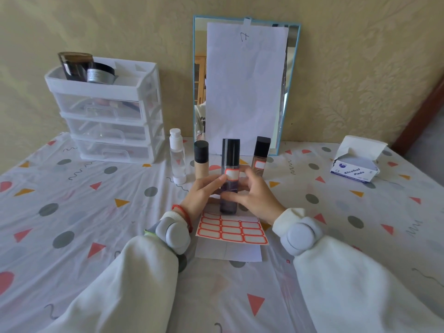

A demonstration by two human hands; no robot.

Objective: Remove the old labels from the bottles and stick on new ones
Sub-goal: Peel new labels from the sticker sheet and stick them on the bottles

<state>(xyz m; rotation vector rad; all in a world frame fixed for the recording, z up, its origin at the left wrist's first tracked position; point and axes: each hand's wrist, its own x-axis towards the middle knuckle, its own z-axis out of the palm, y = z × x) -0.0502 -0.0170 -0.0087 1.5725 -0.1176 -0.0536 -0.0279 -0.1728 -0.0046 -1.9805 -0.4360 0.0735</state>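
Both hands close around one tall dark bottle standing upright on the label sheet: the left hand grips its left side, the right hand its right, fingertips pressing a red-bordered label onto the front. Three other bottles stand just behind.

the white box at the right reads "alcohol pads" in blue, with a small "ce" mark beside it. the paper sheet taped over the mirror bears one handwritten mark like a "7".
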